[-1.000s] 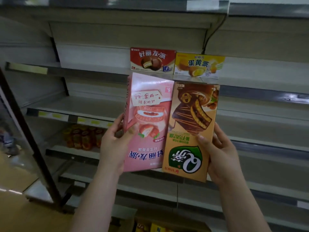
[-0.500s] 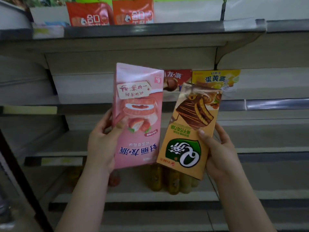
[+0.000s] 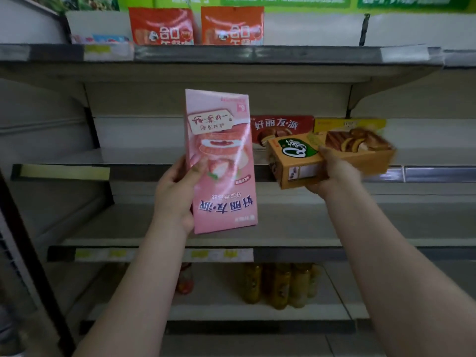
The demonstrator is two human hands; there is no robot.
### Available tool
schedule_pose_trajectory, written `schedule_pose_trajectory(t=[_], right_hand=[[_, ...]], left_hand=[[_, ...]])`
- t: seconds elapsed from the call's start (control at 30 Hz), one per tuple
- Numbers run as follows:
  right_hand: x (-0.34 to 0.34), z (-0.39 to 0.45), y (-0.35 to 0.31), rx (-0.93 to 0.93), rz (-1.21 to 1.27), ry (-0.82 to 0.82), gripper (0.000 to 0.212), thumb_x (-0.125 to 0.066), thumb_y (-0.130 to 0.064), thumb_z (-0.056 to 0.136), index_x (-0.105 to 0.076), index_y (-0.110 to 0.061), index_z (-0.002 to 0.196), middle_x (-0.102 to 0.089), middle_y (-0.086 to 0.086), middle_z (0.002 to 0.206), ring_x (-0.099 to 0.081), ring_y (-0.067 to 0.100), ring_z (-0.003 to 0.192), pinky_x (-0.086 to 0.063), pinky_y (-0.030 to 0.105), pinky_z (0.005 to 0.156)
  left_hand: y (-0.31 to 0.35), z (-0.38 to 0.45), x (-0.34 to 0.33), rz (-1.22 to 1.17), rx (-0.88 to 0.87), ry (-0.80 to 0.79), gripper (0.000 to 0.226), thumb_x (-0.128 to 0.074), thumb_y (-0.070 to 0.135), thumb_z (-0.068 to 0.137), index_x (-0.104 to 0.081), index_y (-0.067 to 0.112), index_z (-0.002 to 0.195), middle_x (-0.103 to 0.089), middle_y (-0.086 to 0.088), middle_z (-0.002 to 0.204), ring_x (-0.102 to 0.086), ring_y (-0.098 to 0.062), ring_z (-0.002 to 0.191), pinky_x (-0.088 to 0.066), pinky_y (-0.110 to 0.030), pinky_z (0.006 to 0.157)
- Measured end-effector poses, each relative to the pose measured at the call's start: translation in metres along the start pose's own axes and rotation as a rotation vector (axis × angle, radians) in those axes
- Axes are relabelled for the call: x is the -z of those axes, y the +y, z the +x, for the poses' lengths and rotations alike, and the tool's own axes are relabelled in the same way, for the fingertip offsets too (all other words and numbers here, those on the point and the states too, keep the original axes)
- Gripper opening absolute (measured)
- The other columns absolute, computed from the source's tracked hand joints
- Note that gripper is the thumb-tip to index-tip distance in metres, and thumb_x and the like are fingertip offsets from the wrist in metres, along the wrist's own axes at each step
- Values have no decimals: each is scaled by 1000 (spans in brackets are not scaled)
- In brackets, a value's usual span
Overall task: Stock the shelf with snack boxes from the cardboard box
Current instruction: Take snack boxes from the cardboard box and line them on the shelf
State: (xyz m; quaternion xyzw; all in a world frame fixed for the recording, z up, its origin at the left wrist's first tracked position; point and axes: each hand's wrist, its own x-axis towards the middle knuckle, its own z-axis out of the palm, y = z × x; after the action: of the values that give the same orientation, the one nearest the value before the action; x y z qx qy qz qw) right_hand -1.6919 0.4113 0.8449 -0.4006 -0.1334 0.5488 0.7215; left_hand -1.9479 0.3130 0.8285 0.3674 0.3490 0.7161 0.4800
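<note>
Orange box turned flat and raised toward the shelf; pink box held back.

Right-hand fingers (image 3: 325, 152) clamped over the orange snack box (image 3: 332, 157); right hand (image 3: 334, 173) grasping it from below. Half a second ago upright beside the pink box, now rotated near-horizontal and lifted to the edge of the shelf (image 3: 425, 173), just in front of the red box (image 3: 282, 127) and yellow box (image 3: 350, 122) already standing there. Left-hand fingers (image 3: 197, 166) wrapped around the pink snack box (image 3: 222, 161), left hand (image 3: 175, 194) keeping it upright, print inverted, unmoved. Placement likely imminent for orange; pink to follow. Cardboard box out of view.
</note>
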Motion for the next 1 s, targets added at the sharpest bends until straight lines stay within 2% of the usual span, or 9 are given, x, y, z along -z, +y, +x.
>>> schedule_pose_trajectory(t=[0.23, 0.37, 0.47, 0.53, 0.63, 0.73, 0.83, 0.9, 1.0], right_hand=[[-26, 119, 1, -22, -111, 126, 113, -94, -49, 10, -52, -33, 113, -65, 8, 106, -63, 42, 88, -48, 64, 70], [-51, 55, -11, -90, -215, 3, 61, -78, -54, 68, -55, -22, 114, -65, 9, 113, -61, 36, 103, -48, 54, 91], [-51, 13, -17, -135, -220, 12, 34, -70, -41, 83, -54, -15, 97, -62, 8, 109, -59, 29, 100, -47, 46, 95], [-40, -5, -8, -93, -246, 14, 29, -68, -26, 87, -55, -15, 110, -59, 7, 116, -57, 26, 105, -48, 40, 92], [-13, -32, 17, 349, -503, 3, 58, -60, -3, 87, -41, -26, 136, -38, 7, 140, -50, 23, 114, -48, 33, 87], [8, -64, 30, 1122, -1202, -376, 96, -58, 13, 80, -18, -43, 146, -13, -1, 151, -25, 26, 138, -32, 38, 110], [8, -69, 31, 1293, -1776, -673, 108, -67, -7, 82, 10, -56, 140, 14, -16, 152, 10, 22, 143, -6, 55, 115], [6, -66, 37, 1378, -1678, -746, 109, -76, -25, 78, 9, -51, 141, 8, -12, 156, 5, 25, 145, -8, 58, 114], [5, -61, 46, 1548, -1277, -821, 86, -70, -39, 75, -20, -30, 144, -23, -4, 154, -23, 24, 139, -26, 52, 111]], left_hand=[[5, 13, -9, 1, 13, 5, 43, -74, 21, 80, -62, 16, 120, -74, -9, 102, -74, -23, 82, -61, -41, 64], [3, 25, -13, 3, 16, 5, 54, -76, 22, 79, -57, 13, 129, -74, -10, 102, -74, -24, 83, -59, -40, 62], [0, 33, -16, 6, 42, 28, 55, -77, 22, 79, -57, 13, 129, -74, -10, 103, -73, -25, 84, -59, -41, 63], [-3, 35, -16, -12, 71, 37, 52, -77, 23, 79, -58, 12, 126, -74, -10, 101, -74, -24, 81, -59, -40, 60], [-5, 36, -16, -29, 110, 37, 52, -77, 26, 78, -58, 11, 124, -74, -8, 94, -73, -20, 71, -57, -37, 55], [1, 37, -16, -31, 128, 67, 66, -81, 28, 73, -52, 14, 131, -74, -9, 99, -74, -25, 78, -58, -42, 59], [15, 40, -19, -71, 136, 46, 89, -87, 31, 64, -43, 17, 140, -72, -13, 109, -72, -35, 88, -57, -55, 68], [22, 39, -22, -67, 141, 47, 88, -87, 33, 65, -43, 18, 140, -71, -14, 109, -72, -37, 89, -56, -58, 72], [32, 28, -31, -7, 138, 52, 54, -77, 33, 79, -56, 13, 125, -74, -12, 101, -73, -33, 86, -57, -55, 77]])
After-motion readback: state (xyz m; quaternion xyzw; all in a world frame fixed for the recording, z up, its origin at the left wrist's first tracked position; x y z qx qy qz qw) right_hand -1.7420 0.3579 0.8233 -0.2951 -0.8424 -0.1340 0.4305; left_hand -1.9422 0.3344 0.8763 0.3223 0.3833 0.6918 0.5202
